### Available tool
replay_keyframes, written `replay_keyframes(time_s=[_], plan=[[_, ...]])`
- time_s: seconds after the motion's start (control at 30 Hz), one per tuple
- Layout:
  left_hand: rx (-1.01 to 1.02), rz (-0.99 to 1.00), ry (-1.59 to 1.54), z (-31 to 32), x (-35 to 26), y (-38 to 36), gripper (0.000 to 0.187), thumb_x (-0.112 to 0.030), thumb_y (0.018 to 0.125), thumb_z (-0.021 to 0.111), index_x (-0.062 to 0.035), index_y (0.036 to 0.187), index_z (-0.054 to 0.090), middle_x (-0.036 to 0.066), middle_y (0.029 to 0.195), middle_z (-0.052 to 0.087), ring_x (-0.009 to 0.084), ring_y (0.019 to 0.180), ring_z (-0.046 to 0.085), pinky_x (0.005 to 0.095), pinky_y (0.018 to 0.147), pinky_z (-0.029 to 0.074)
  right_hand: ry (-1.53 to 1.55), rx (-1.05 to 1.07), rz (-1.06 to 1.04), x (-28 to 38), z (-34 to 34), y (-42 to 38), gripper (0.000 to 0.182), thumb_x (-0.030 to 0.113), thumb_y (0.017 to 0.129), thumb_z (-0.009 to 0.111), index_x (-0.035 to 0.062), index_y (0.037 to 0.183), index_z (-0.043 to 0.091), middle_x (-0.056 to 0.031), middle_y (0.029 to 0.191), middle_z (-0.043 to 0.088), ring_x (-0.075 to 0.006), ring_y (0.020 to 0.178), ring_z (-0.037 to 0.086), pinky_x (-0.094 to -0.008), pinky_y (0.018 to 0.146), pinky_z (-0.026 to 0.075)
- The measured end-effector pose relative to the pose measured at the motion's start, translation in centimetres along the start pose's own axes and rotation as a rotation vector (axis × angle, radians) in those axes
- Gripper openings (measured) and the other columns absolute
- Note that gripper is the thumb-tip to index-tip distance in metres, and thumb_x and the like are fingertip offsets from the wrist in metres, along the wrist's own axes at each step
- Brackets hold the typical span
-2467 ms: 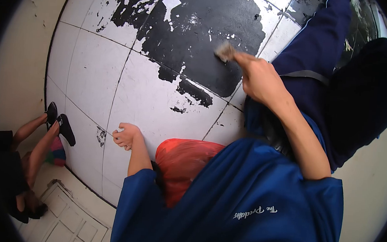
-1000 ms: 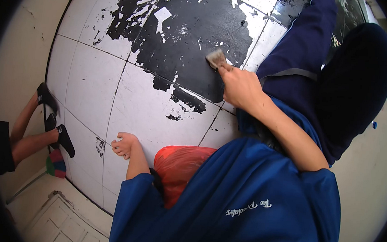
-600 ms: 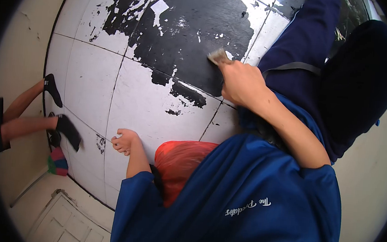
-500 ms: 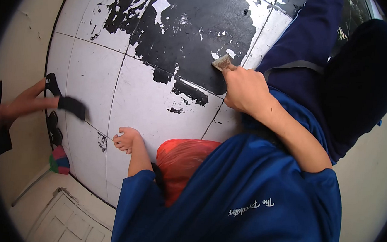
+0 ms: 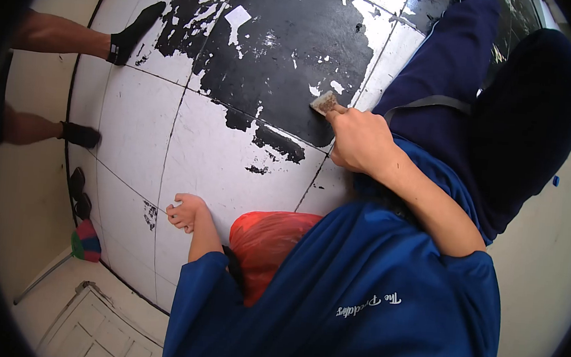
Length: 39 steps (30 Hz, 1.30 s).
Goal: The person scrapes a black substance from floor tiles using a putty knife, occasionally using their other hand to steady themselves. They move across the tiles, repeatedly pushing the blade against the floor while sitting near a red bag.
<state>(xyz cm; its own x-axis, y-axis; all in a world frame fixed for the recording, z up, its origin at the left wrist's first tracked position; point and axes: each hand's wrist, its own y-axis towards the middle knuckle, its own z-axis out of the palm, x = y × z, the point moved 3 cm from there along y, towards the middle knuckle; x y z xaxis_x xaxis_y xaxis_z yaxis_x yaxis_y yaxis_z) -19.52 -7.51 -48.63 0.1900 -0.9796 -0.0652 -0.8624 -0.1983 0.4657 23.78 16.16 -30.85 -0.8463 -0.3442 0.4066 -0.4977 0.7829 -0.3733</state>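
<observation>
My right hand (image 5: 364,139) is closed around a scraper (image 5: 323,103) with a worn, stained blade. The blade rests at the lower right part of a large black patch (image 5: 282,51) on the white tiled floor (image 5: 234,154). Ragged edges and small white bare spots mark this patch. On the left, my left hand (image 5: 187,212) leans on the tiles with its fingers curled in, and nothing shows in them. Close to that forearm is a red plastic bag (image 5: 270,244), partly hidden by my blue shirt.
Another person's foot in a black sock (image 5: 136,36) stands at the patch's left edge, the other foot (image 5: 81,135) by the wall. Dark shoes (image 5: 80,192) and a multicoloured cloth bundle (image 5: 86,240) lie along the wall, near a door (image 5: 109,332). My bent legs (image 5: 433,89) take up the right.
The other person has stepped along the wall, one foot now planted near the black patch. The scraper and my right hand have shifted slightly down in view. My left hand stays in place.
</observation>
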Motion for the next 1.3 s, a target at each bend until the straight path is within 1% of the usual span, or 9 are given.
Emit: replay_keyframes(time_s=[0.13,0.23,0.33,0.47,0.57,0.73,0.93,1.03,1.3], plan=[[-0.023,0.006,-0.006,0.3,0.1,0.1,0.039,-0.044,0.083,0.053,-0.0237,0.116,0.057,0.003,0.131,0.055,0.0254,0.123,0.05,0.0497,0.091,0.035,-0.028,0.054,0.026,0.2,-0.6,0.5,0.045,0.006,0.066,0.062,0.0009,0.11,0.07,-0.0207,0.093,0.072,-0.0405,0.08,0.071,-0.0484,0.072,0.058],[-0.038,0.007,0.008,0.7,0.1,0.3,0.038,-0.044,0.083,0.053,-0.0243,0.115,0.057,0.003,0.13,0.055,0.0248,0.121,0.051,0.0491,0.09,0.036,-0.003,-0.047,-0.021,-0.8,0.5,1.3,0.038,0.011,0.067,0.074,-0.0035,0.101,0.067,-0.0206,0.102,0.071,-0.038,0.081,0.072,-0.047,0.071,0.059],[-0.036,0.011,-0.01,0.8,0.0,0.1,0.038,-0.043,0.083,0.054,-0.0233,0.115,0.057,0.004,0.129,0.056,0.0262,0.119,0.051,0.051,0.091,0.036,-0.022,-0.255,-0.072,-2.8,2.2,2.5,0.053,0.008,0.068,0.075,-0.0033,0.117,0.06,-0.0199,0.119,0.066,-0.038,0.084,0.072,-0.048,0.072,0.059],[-0.017,0.014,-0.08,0.0,-0.2,0.0,0.039,-0.042,0.083,0.053,-0.0202,0.115,0.059,0.008,0.13,0.055,0.0297,0.118,0.05,0.0555,0.094,0.036,0.021,-0.067,0.003,-3.3,1.1,3.3,0.066,0.001,0.071,0.065,0.0029,0.136,0.054,-0.0134,0.136,0.06,-0.0384,0.096,0.07,-0.0487,0.081,0.057],[-0.036,0.003,-0.001,0.9,0.2,0.2,0.038,-0.043,0.082,0.053,-0.0234,0.115,0.057,0.004,0.13,0.055,0.0259,0.119,0.052,0.0511,0.09,0.036,0.008,0.251,-0.018,-1.1,-0.7,1.4,0.061,0.003,0.069,0.064,0.0021,0.129,0.061,-0.0179,0.119,0.068,-0.0391,0.097,0.069,-0.0476,0.084,0.057],[-0.059,0.002,0.013,0.6,-0.1,0.0,0.037,-0.043,0.082,0.054,-0.0251,0.114,0.056,0.001,0.129,0.056,0.024,0.119,0.052,0.0497,0.088,0.037,0.063,0.051,-0.016,0.8,0.3,0.7,0.051,0.006,0.066,0.062,-0.0007,0.117,0.067,-0.0222,0.095,0.071,-0.0422,0.086,0.07,-0.0488,0.079,0.058],[-0.105,0.021,-0.053,0.8,0.1,0.2,0.036,-0.043,0.081,0.055,-0.0221,0.111,0.059,0.005,0.126,0.057,0.0274,0.115,0.052,0.0536,0.089,0.036,0.063,0.002,-0.044,1.3,1.3,1.2,0.038,0.01,0.069,0.061,-0.0038,0.104,0.067,-0.024,0.093,0.07,-0.0426,0.081,0.07,-0.0504,0.076,0.058],[-0.085,0.023,-0.061,0.7,0.0,0.0,0.036,-0.043,0.081,0.055,-0.0219,0.111,0.059,0.005,0.126,0.057,0.0277,0.116,0.052,0.0537,0.09,0.036,0.016,-0.037,-0.048,1.1,2.2,0.0,0.025,0.016,0.069,0.068,-0.0036,0.084,0.071,-0.0241,0.096,0.07,-0.0403,0.083,0.072,-0.0474,0.074,0.059],[-0.035,0.016,-0.056,0.5,0.1,0.1,0.04,-0.043,0.083,0.053,-0.0204,0.115,0.06,0.008,0.128,0.056,0.0301,0.119,0.05,0.0542,0.094,0.037,0.103,0.043,0.014,1.6,-0.8,0.6,0.026,0.017,0.068,0.069,-0.0028,0.084,0.073,-0.0242,0.091,0.071,-0.041,0.084,0.072,-0.047,0.073,0.059]])
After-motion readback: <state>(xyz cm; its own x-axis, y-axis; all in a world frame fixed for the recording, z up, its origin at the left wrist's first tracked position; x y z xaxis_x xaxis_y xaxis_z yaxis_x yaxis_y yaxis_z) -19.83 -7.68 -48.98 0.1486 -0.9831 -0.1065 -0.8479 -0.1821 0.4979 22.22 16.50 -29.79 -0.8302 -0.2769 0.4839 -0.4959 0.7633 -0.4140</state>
